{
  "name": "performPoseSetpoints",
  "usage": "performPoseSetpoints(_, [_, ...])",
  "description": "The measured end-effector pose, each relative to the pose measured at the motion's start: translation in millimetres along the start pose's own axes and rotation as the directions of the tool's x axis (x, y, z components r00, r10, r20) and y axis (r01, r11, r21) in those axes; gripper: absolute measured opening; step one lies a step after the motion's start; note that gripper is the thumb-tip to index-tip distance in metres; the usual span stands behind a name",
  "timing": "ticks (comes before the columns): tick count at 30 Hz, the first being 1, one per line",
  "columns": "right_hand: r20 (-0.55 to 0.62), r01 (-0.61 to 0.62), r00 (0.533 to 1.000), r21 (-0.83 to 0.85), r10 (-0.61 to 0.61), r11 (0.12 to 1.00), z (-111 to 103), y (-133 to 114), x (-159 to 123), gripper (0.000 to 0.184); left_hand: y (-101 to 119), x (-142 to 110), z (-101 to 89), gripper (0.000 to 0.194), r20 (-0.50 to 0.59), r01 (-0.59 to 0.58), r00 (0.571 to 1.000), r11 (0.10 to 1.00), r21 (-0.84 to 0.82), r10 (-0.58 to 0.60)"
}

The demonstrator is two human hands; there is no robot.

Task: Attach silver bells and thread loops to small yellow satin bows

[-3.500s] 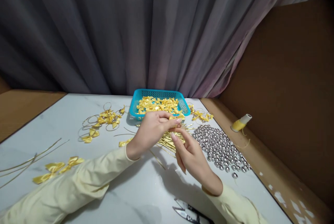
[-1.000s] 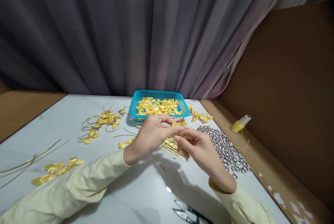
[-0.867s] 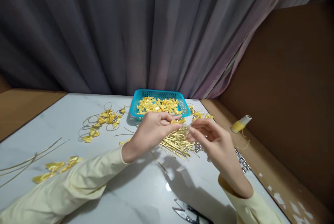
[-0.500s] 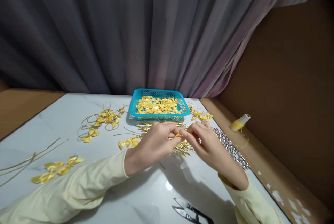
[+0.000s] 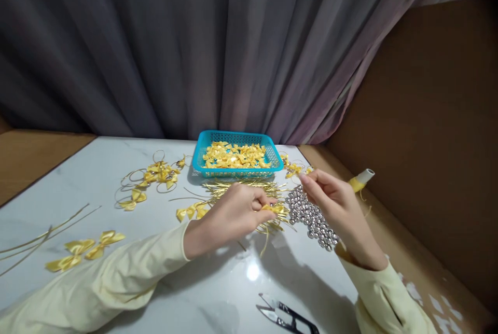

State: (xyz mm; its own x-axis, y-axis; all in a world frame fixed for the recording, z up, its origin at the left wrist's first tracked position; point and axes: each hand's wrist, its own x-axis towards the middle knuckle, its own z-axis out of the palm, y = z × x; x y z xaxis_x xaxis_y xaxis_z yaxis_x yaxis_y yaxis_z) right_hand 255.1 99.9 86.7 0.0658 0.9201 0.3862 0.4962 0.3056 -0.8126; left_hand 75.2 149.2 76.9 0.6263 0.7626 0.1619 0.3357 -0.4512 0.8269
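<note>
My left hand (image 5: 229, 214) pinches a yellow ribbon bow (image 5: 277, 209) between thumb and fingers, above a pile of gold cords (image 5: 268, 187). A thin gold strand hangs below that bow. To the right, my right hand (image 5: 338, 207) is raised with thumb and forefinger pressed together; whatever is between the tips is too small to name. Silver round beads (image 5: 309, 217) lie spread under and beside it. Left of my left hand, another yellow bow (image 5: 190, 212) rests on the table.
A blue basket (image 5: 238, 172) of yellow bows stands at the back. Bows with looped cords (image 5: 159, 173) lie left of it. Black thread snips (image 5: 290, 316) sit at the front. A spool of yellow thread (image 5: 360, 181) is on the right ledge. Loose bows (image 5: 78, 251) and long cords (image 5: 46, 235) are far left.
My right hand has moved away from my left, to the right and slightly up. The bow in my left hand now shows, as do more of the beads.
</note>
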Motion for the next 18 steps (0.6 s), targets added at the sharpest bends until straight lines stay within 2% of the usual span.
performPoseSetpoints(5, [0.085,-0.024,0.996,0.161,0.010,0.987,-1,1,7,0.026,-1,-1,1.2,0.015,-0.010,0.041,0.999,0.998,-0.039,-0.042])
performPoseSetpoints(7, [0.141,-0.081,0.989,0.323,0.037,0.943,3,3,9,0.022,-1,-2,2.4,0.015,0.000,0.068,0.998,0.997,-0.033,-0.068])
performPoseSetpoints(10, [0.293,-0.264,0.950,0.583,0.104,0.769,12,6,8,0.022,-1,-2,4.7,0.014,0.021,0.082,0.996,0.996,-0.025,-0.082])
performPoseSetpoints(12, [0.397,-0.381,0.908,0.658,0.130,0.649,18,6,6,0.022,0,-4,6.4,0.015,0.054,0.097,0.994,0.994,-0.043,-0.095])
performPoseSetpoints(14, [0.472,-0.453,0.872,0.674,0.130,0.583,23,5,3,0.024,1,-6,8.7,0.016,0.100,0.127,0.988,0.989,-0.076,-0.119])
performPoseSetpoints(16, [0.517,-0.481,0.847,0.651,0.122,0.587,23,4,1,0.027,1,-8,11.9,0.017,0.151,0.169,0.977,0.980,-0.102,-0.153])
performPoseSetpoints(18, [0.506,-0.449,0.854,0.599,0.122,0.663,19,4,0,0.030,0,-10,15.9,0.016,0.221,0.228,0.955,0.965,-0.132,-0.196])
